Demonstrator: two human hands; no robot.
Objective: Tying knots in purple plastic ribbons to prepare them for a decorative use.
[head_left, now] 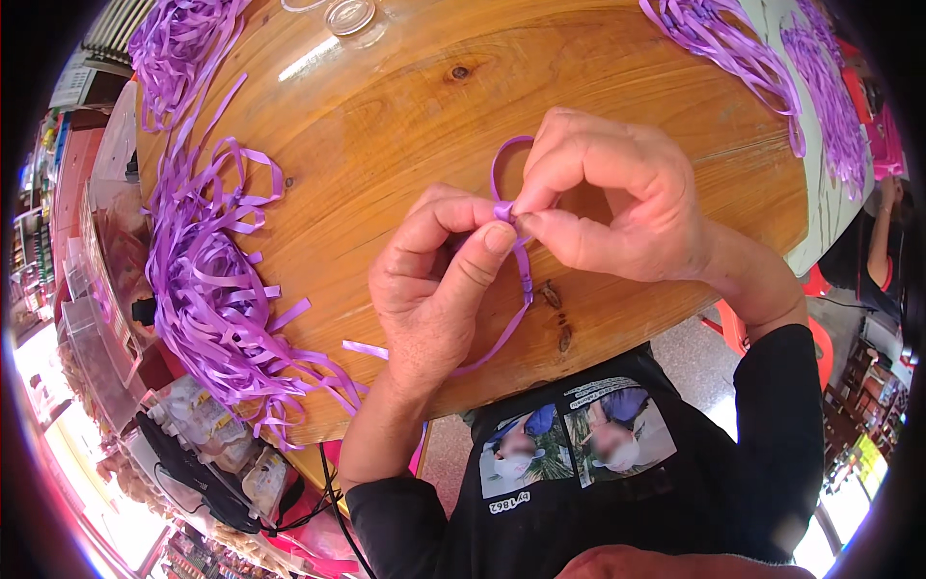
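Observation:
Over the wooden table, a thin purple ribbon (522, 317) is pinched between my two hands. A small loop or knot in it sits right at my fingertips. My left hand (434, 275) holds the ribbon between thumb and index finger, the thumb just below the knot. From the right, my right hand (617, 198) pinches the same spot with thumb and index finger, its other fingers curled. One loop of the ribbon rises above the knot. A longer part hangs below and runs behind my left hand, and a loose end shows left of that wrist.
A large tangled heap of purple ribbons (217, 299) lies along the left side of the wooden table (386, 125). More ribbon bunches (188, 48) are at the far left and far right. A clear round lid (349, 16) is at the far edge. Plastic bags (203, 420) crowd the lower left.

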